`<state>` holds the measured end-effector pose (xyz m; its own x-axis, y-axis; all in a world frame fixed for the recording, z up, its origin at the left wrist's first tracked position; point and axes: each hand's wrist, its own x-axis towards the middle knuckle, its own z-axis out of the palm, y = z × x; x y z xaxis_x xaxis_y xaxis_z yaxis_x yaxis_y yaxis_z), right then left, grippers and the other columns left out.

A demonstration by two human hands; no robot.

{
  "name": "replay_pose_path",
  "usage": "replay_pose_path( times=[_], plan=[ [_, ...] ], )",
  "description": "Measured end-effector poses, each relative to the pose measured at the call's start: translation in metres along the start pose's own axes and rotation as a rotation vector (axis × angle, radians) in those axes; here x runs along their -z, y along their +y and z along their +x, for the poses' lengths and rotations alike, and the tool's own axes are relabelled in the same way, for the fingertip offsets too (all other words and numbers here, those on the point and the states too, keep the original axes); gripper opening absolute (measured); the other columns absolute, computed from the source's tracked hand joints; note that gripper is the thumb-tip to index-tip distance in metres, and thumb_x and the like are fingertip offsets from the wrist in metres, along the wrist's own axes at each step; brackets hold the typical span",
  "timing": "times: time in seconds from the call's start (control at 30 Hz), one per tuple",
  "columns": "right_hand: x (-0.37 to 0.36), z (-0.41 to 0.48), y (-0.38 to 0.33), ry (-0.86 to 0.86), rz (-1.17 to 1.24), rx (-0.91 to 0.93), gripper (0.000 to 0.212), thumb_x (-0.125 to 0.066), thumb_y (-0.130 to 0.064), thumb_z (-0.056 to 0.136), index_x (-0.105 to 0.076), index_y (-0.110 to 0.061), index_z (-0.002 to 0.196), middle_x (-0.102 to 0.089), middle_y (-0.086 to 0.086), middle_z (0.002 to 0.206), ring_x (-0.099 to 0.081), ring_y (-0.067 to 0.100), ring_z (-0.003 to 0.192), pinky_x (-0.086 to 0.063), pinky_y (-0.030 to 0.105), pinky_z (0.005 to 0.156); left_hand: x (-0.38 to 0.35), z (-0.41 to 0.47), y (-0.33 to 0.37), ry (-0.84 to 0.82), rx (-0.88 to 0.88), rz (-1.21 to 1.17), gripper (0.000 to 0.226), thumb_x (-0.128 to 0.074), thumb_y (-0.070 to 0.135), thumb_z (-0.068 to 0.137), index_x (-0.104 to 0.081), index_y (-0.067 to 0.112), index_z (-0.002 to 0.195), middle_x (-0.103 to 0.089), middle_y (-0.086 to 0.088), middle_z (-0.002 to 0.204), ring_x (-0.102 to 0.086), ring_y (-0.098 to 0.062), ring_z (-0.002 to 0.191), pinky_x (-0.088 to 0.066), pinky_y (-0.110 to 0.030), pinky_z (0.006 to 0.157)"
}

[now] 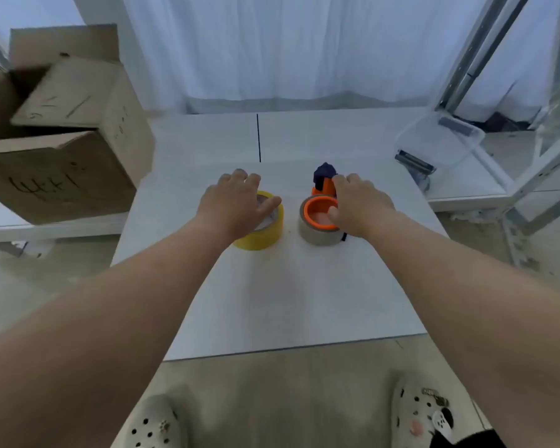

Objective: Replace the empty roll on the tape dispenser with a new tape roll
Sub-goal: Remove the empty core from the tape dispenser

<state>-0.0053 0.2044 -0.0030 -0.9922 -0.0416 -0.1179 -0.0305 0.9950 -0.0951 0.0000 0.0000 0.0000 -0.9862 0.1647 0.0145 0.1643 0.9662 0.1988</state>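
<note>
A yellow tape roll (267, 236) lies flat on the white table (288, 302). My left hand (233, 202) is spread over it, thumb across its top, fingers reaching past its far side. To the right lies the tape dispenser (324, 185), orange with a dark blue head. Its orange hub (311, 210) carries a beige, nearly bare roll (314, 236). My right hand (359, 205) grips the dispenser, thumb inside the hub and fingers on the orange body by the blue head.
Open cardboard boxes (62, 173) stand at the left, beside the table. At the right a lower shelf holds a clear plastic container (443, 140) and a dark metal part (414, 163). A metal frame (466, 59) rises at the back right. White curtains hang behind.
</note>
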Motion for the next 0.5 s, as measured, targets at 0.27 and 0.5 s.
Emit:
replay_pose_path(
  times=[0.27,0.5],
  plan=[
    [-0.012,-0.010,-0.007,-0.148,0.164,-0.110,0.038,-0.047,-0.017,0.092,-0.038,-0.009,0.128,-0.053,0.018,0.117,-0.049,0.028,0.086,-0.041,0.035,0.070,-0.004,-0.010,0.016,-0.061,-0.029,0.088,0.062,-0.037,0.055,0.092,-0.044,0.011,0.135,-0.047,-0.013,0.135,-0.042,-0.032,0.125,-0.040,-0.045,0.095],
    [-0.017,-0.010,-0.014,0.019,0.337,-0.142,0.046,-0.054,-0.003,0.085,-0.031,-0.006,0.126,-0.048,0.010,0.094,-0.048,0.027,0.077,-0.035,0.032,0.058,-0.008,-0.004,0.014,-0.062,-0.053,0.124,0.058,-0.037,0.053,0.093,-0.047,0.011,0.132,-0.051,-0.013,0.129,-0.047,-0.031,0.120,-0.044,-0.042,0.089]
  ],
)
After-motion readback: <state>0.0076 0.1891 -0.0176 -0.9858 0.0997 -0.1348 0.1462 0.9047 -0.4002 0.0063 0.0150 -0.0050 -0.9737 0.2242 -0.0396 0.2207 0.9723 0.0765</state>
